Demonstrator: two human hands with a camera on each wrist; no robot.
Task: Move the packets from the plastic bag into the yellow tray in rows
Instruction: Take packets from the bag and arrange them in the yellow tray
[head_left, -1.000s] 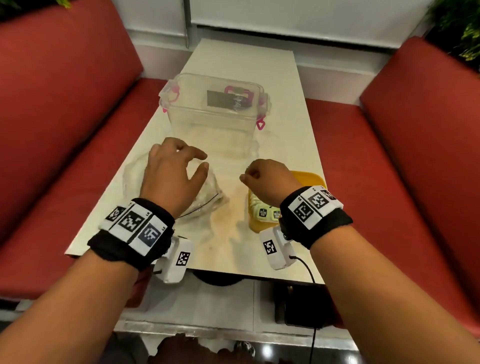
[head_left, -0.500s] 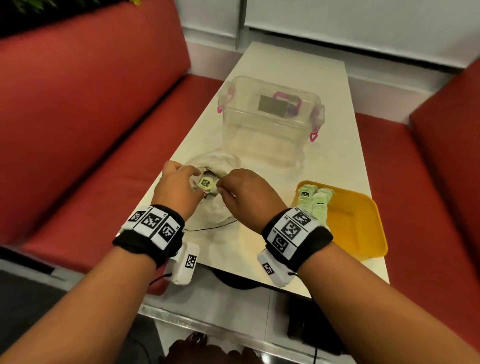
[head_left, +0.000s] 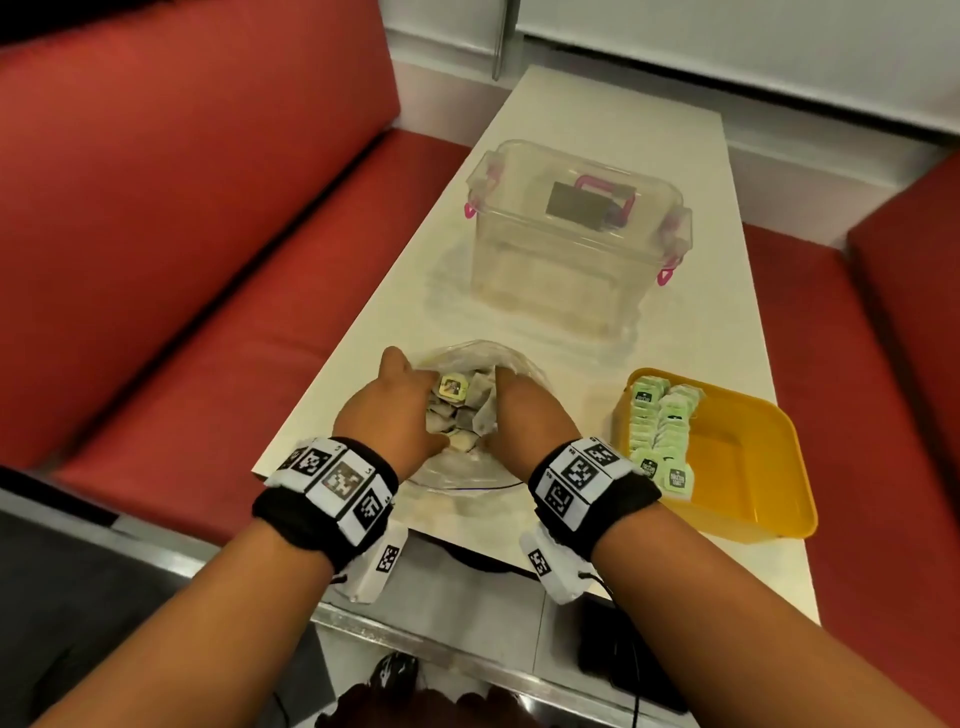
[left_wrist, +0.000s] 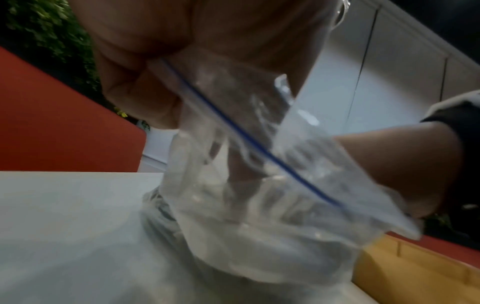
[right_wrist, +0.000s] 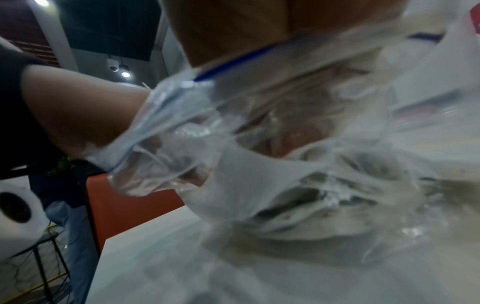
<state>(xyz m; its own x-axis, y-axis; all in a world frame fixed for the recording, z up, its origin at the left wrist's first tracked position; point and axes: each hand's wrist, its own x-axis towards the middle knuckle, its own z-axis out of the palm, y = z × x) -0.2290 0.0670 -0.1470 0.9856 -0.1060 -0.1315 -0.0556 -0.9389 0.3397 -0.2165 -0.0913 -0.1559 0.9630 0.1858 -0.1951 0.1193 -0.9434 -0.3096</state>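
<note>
Head view, lower centre: left hand (head_left: 395, 415) and right hand (head_left: 524, 410) both sunk into the mouth of the clear plastic bag (head_left: 478, 358), spreading it apart. Left wrist view: left fingers (left_wrist: 135, 98) curled round the bag's rim, pinching the blue zip line (left_wrist: 233, 127) against the palm. Right wrist view: right hand gripping the opposite rim, fingers wrapped in crumpled plastic; exact finger pose too blurred to tell beyond that. Between the two hands, a heap of packets (head_left: 457, 415) inside the bag, one square packet (head_left: 453, 387) lying on top, face up, with a dark mark at its middle; print unreadable. Just right of the bag, near but apart: yellow tray (head_left: 753, 467) on the table (head_left: 571, 104), pale green packets in rows (head_left: 660, 436) along its left side, dark labels with white lettering on the nearest ones, too small to read. Upper centre: clear lidded box (head_left: 571, 244) with pink clips and a pink handle, a dark rectangular label on the lid. Black wristbands with black-and-white square code markers on both wrists. Red bench seats (head_left: 182, 208) left and right of the table.
</note>
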